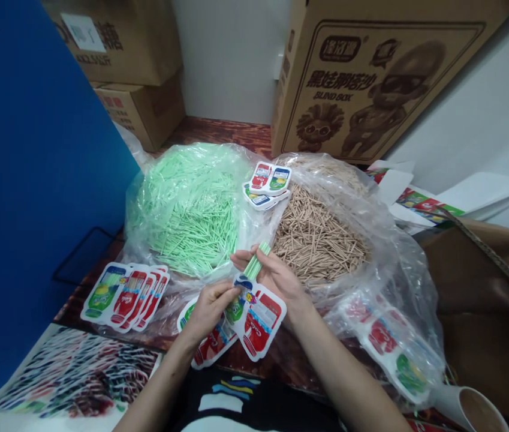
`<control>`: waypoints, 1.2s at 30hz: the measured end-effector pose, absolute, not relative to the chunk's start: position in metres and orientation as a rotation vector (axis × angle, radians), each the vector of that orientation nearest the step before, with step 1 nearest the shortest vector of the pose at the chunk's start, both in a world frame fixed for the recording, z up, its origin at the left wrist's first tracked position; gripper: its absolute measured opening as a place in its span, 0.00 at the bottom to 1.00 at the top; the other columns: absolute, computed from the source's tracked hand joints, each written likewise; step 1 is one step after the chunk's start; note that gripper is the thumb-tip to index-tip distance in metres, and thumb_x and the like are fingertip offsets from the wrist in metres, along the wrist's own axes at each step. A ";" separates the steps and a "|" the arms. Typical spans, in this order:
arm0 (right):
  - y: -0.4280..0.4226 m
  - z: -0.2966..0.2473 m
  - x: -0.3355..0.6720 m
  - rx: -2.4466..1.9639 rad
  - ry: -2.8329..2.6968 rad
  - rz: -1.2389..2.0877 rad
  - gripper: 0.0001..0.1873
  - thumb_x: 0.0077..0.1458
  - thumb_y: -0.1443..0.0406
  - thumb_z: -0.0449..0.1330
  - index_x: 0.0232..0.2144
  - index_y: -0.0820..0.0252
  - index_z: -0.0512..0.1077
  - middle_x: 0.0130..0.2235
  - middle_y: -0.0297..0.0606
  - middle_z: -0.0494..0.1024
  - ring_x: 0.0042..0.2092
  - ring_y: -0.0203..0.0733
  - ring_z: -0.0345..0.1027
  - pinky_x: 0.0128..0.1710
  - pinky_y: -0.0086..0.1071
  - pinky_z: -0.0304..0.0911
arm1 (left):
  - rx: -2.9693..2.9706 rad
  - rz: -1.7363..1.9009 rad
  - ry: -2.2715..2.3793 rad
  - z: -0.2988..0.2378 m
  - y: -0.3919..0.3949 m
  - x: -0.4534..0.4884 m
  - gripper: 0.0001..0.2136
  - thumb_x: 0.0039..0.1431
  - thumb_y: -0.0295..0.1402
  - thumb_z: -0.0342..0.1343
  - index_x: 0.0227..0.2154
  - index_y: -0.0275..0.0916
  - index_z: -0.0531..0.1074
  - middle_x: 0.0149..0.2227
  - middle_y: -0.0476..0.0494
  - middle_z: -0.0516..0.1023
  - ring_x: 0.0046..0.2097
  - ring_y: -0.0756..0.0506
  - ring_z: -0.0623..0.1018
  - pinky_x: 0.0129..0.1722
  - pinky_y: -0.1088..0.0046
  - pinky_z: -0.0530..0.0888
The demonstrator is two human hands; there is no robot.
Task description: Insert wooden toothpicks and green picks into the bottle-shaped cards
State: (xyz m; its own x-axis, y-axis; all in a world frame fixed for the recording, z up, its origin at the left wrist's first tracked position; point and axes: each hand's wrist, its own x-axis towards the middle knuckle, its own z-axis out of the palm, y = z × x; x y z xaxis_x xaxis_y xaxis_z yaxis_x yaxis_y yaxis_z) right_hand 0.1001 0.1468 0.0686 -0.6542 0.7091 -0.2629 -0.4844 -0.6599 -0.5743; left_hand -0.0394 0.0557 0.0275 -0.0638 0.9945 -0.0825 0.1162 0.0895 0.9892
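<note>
My right hand (272, 276) is closed on a small bunch of green sticks (257, 259), held upright above a printed blister pack (256, 315). My left hand (209, 309) pinches that pack at its green bottle-shaped side and holds it off the table. Behind the hands, a clear bag holds a heap of green sticks (186, 210), and another clear bag holds tan sticks (317, 237). More packs lie under the held one.
A fan of filled packs (123, 297) lies at left, a few packs (267, 185) sit between the bags, and others are in a bag (393, 348) at right. Cardboard boxes (371, 78) stand behind, a blue panel (24, 180) at left, a paper cup (476, 408) at bottom right.
</note>
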 end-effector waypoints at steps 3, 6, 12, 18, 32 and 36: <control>0.141 0.070 0.107 -0.747 -0.877 2.251 0.08 0.54 0.61 0.63 0.33 0.58 0.69 0.40 0.39 0.80 0.44 0.46 0.74 0.46 0.43 0.68 | 1.155 1.163 1.375 0.024 0.055 -0.040 0.15 0.60 0.39 0.53 0.23 0.35 0.73 0.25 0.50 0.67 0.30 0.49 0.66 0.32 0.76 0.65; 0.140 0.080 0.118 -0.821 -1.459 2.106 0.13 0.53 0.61 0.63 0.42 0.57 0.71 0.50 0.40 0.75 0.51 0.45 0.69 0.53 0.41 0.62 | 1.200 1.209 1.356 0.025 0.056 -0.041 0.14 0.60 0.38 0.53 0.24 0.36 0.74 0.28 0.49 0.69 0.32 0.49 0.68 0.35 0.75 0.66; 0.138 0.100 0.135 -0.873 -2.001 1.549 0.22 0.61 0.63 0.55 0.57 0.48 0.61 0.58 0.39 0.66 0.60 0.43 0.58 0.58 0.41 0.55 | 1.118 1.318 1.369 0.018 0.059 -0.038 0.10 0.59 0.38 0.55 0.32 0.37 0.78 0.34 0.46 0.75 0.38 0.46 0.72 0.40 0.73 0.68; 0.129 0.100 0.134 -0.842 -2.353 1.117 0.10 0.60 0.65 0.55 0.45 0.55 0.70 0.50 0.41 0.72 0.54 0.45 0.63 0.54 0.42 0.59 | 0.978 1.392 1.363 0.009 0.061 -0.034 0.11 0.57 0.39 0.58 0.33 0.37 0.79 0.34 0.46 0.77 0.37 0.45 0.73 0.39 0.73 0.70; 0.119 0.085 0.137 -1.093 -2.287 0.999 0.03 0.60 0.66 0.56 0.34 0.56 0.70 0.31 0.33 0.74 0.33 0.38 0.67 0.35 0.30 0.57 | 0.735 1.383 1.481 0.018 0.055 -0.040 0.15 0.48 0.43 0.62 0.34 0.36 0.79 0.35 0.44 0.80 0.39 0.43 0.75 0.41 0.70 0.72; 0.112 0.075 0.144 -1.079 -2.348 0.841 0.12 0.61 0.65 0.54 0.25 0.58 0.67 0.26 0.33 0.70 0.30 0.37 0.62 0.31 0.29 0.53 | 0.898 0.911 1.298 0.036 0.047 -0.056 0.12 0.40 0.35 0.67 0.29 0.36 0.78 0.28 0.47 0.78 0.30 0.47 0.73 0.30 0.74 0.71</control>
State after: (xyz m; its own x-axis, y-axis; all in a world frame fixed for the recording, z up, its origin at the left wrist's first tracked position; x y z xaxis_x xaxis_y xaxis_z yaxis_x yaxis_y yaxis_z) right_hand 0.1440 0.1119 0.0753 -0.6103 0.7829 0.1209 0.5284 0.5159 -0.6742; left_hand -0.0556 0.0468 0.0358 0.0542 0.9224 -0.3823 -0.0457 0.3848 0.9219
